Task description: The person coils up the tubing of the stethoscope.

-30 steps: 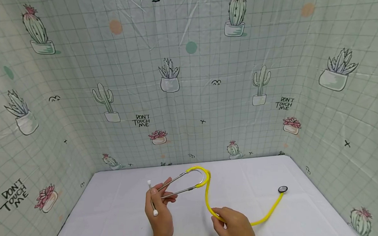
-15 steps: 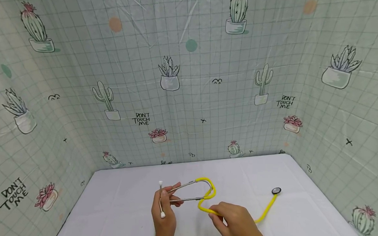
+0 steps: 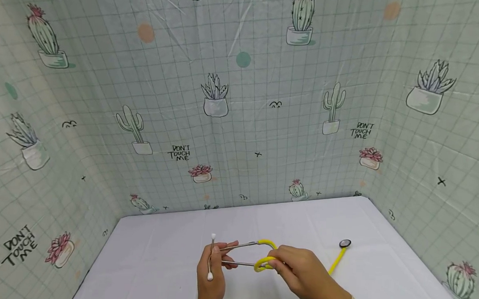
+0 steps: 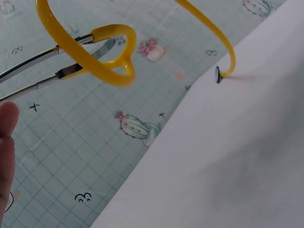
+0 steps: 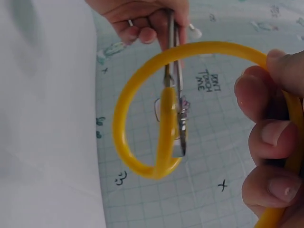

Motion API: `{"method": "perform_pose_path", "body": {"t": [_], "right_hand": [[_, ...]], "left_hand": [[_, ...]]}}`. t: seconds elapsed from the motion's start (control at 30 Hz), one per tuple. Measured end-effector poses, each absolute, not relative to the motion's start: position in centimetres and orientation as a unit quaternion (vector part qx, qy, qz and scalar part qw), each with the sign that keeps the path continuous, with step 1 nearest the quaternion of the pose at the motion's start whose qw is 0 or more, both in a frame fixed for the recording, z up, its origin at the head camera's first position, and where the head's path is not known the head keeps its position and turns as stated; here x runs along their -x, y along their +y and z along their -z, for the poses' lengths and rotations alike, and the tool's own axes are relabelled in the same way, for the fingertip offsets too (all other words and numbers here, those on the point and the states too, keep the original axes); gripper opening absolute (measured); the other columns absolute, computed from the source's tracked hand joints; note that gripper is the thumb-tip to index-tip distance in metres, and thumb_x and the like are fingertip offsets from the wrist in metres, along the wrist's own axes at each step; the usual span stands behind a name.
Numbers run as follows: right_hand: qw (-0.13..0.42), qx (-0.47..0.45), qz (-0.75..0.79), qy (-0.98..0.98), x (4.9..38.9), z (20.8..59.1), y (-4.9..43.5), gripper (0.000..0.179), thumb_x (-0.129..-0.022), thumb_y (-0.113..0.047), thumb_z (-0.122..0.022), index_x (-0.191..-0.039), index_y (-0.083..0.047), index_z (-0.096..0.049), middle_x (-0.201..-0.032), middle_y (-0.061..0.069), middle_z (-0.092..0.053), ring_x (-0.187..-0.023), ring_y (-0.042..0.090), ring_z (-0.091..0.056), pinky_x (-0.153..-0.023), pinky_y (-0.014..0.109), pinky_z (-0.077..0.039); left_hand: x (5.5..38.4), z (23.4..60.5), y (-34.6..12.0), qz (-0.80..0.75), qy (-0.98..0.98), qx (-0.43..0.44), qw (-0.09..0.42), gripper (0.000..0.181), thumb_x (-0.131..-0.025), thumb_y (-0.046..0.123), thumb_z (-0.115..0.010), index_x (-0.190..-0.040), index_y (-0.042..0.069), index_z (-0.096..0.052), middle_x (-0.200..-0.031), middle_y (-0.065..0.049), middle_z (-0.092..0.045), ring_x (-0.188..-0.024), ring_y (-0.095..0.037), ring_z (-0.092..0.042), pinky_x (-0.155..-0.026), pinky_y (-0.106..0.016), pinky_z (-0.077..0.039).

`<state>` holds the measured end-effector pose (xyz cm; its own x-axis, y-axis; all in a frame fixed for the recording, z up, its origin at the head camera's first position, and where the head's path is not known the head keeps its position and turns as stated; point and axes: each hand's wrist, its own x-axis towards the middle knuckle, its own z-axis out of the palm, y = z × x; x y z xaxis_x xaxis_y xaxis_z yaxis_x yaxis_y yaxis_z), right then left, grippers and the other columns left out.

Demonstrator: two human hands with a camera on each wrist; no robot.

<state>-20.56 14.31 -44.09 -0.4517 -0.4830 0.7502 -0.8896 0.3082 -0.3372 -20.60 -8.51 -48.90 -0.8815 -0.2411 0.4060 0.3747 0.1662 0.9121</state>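
clasping metal stethoscope arms point(image 3: 238, 263), left hand point(image 3: 211, 277) curled, right hand point(image 3: 303, 276) at its three o'clock pinching yellow tubing point(image 5: 209, 46), chest piece point(image 3: 344, 243) at right hand's two o'clock

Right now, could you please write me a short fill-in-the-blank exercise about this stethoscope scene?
The left hand holds metal ear tubes whose ear tips are coloured ____.
The right hand pinches tubing coloured ____.
Backdrop lettering reads "DON'T ____ ME".
Missing words: white; yellow; TOUCH.
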Motion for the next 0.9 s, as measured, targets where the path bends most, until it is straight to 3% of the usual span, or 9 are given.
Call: {"method": "perform_pose_path", "body": {"t": [0.33,0.57,0.9], "right_hand": [[0.231,-0.466,-0.391,-0.759,21.7,42.2,14.3,0.018,-0.094,0.0,-0.066,-0.102,-0.017,-0.067,-0.078,-0.014,-0.056,-0.067,-0.005,-0.048,-0.058,0.008,-0.042],[0.199,-0.47,-0.409,-0.756,22.7,41.8,14.5,0.018,-0.096,-0.001,-0.064,-0.102,-0.017,-0.068,-0.079,-0.012,-0.06,-0.067,-0.002,-0.05,-0.059,0.012,-0.044],[0.091,-0.433,-0.465,-0.767,23.4,42.2,14.4,0.015,-0.101,-0.012,-0.06,-0.102,-0.02,-0.073,-0.076,-0.012,-0.061,-0.059,-0.003,-0.043,-0.051,0.019,-0.045]], "left_hand": [[20.0,48.2,-8.6,0.66,-0.729,0.058,0.17,0.03,-0.111,0.021,-0.033,-0.106,0.003,-0.057,-0.1,-0.002,-0.076,-0.06,-0.02,-0.066,-0.06,-0.038,-0.058],[19.9,47.7,-9.0,0.716,-0.691,0.031,0.093,0.043,-0.11,0.037,-0.035,-0.109,-0.001,-0.054,-0.1,-0.007,-0.076,-0.069,-0.027,-0.067,-0.063,-0.034,-0.058],[19.2,46.9,-8.9,0.782,-0.618,0.067,0.042,0.046,-0.111,0.036,-0.034,-0.108,-0.006,-0.051,-0.103,-0.022,-0.073,-0.068,-0.021,-0.066,-0.068,-0.03,-0.057]]}}
